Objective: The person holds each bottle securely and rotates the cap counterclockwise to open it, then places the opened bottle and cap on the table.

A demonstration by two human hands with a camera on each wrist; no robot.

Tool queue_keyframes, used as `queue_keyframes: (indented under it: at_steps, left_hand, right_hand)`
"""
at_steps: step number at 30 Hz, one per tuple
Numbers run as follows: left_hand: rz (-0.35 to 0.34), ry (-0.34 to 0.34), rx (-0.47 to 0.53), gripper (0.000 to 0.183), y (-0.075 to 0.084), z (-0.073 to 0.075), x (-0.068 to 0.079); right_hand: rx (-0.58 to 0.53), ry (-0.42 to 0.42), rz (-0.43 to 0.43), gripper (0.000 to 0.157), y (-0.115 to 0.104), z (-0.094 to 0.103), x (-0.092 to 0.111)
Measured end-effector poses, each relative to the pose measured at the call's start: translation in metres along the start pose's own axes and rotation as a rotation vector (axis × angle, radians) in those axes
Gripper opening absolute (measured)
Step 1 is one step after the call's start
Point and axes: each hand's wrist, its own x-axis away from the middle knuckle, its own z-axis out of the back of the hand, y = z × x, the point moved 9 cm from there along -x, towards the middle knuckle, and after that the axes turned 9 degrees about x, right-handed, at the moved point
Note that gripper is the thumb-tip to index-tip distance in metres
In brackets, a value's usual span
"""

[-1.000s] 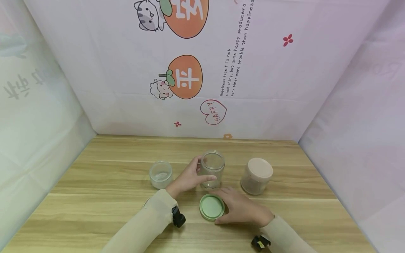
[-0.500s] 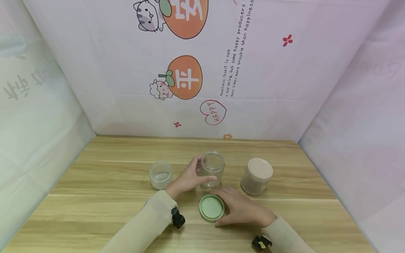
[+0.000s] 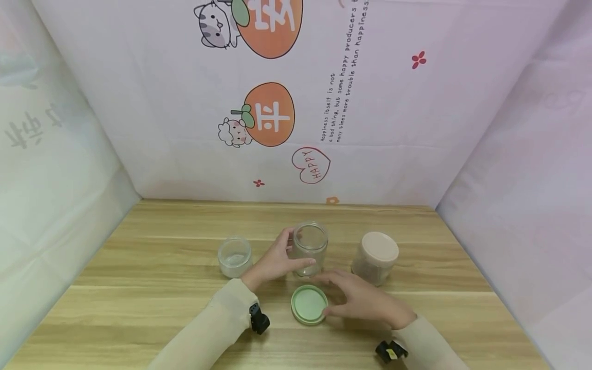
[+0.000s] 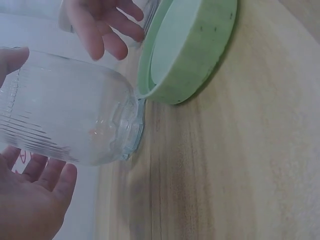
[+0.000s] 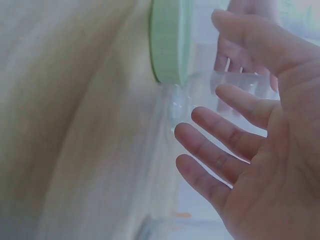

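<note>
A clear glass jar (image 3: 311, 249) stands upright and lidless on the table in the head view. My left hand (image 3: 276, 259) holds it from the left, thumb across the front and fingers round the far side. In front of the jar lies a green lid (image 3: 309, 304), its hollow inside facing up. My right hand (image 3: 363, 300) hovers at the lid's right side, with its thumb tip overlapping the rim in the head view. From the right wrist, the fingers (image 5: 215, 150) show spread and loosely bent, with nothing between them and the thumb.
A low open glass jar (image 3: 235, 257) is to the left of the left hand. To the right stands a jar with a beige lid (image 3: 380, 246). Printed cloth (image 3: 388, 128) walls enclose the wooden table (image 3: 139, 288) at the back and both sides.
My right hand has drawn back a little to the right and up from the green lid, its thumb now over the rim. My left hand and the jar have stayed in place.
</note>
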Motion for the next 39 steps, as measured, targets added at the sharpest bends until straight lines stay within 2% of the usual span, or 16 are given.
queue_keyframes:
  at_steps: [3, 11, 18, 24, 28, 33, 39]
  left_hand:
    - [-0.015, -0.009, 0.01, 0.084, 0.006, -0.001, 0.001]
    - [-0.061, -0.026, 0.075, 0.085, 0.042, 0.001, 0.011]
    - [-0.092, 0.018, 0.038, 0.086, 0.032, 0.006, 0.002]
    - [-0.163, 0.041, 0.0, 0.084, 0.039, 0.006, -0.001]
    - [-0.202, 0.076, -0.071, 0.079, 0.047, 0.005, -0.002]
    - [-0.303, 0.112, -0.148, 0.072, 0.061, 0.002, -0.003]
    - [-0.396, 0.122, -0.178, 0.068, 0.079, -0.005, -0.003]
  right_hand:
    - [0.014, 0.011, -0.007, 0.061, 0.001, 0.007, 0.002]
    - [0.064, 0.094, 0.015, 0.051, -0.004, 0.032, 0.006]
    - [0.102, 0.17, 0.022, 0.044, -0.004, 0.051, 0.011]
    - [0.106, 0.215, 0.006, 0.043, -0.003, 0.067, 0.016]
    - [0.104, 0.238, 0.02, 0.04, -0.002, 0.076, 0.019]
    - [0.1, 0.297, 0.056, 0.04, -0.004, 0.088, 0.023]
    - [0.083, 0.338, 0.07, 0.043, -0.006, 0.099, 0.026]
